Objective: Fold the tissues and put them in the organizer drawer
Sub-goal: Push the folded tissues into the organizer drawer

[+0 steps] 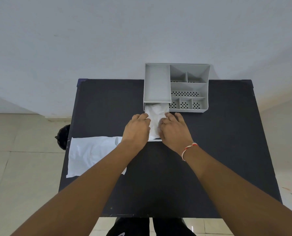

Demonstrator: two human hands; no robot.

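Note:
A grey plastic organizer (189, 86) stands at the far edge of the black table (209, 150). Its drawer (154, 140) is pulled out toward me under the left tray. A folded white tissue (155, 120) lies inside the drawer. My left hand (136, 130) rests on the tissue's left side, fingers curled down onto it. My right hand (175, 128) presses its right side the same way. Both hands cover the drawer's side walls. An unfolded white tissue (89, 154) lies flat at the table's left edge, partly under my left forearm.
The organizer's right half has several small compartments with perforated floors (185, 93). A white wall is directly behind the table. A dark round object (63, 137) sits on the tiled floor to the left of the table.

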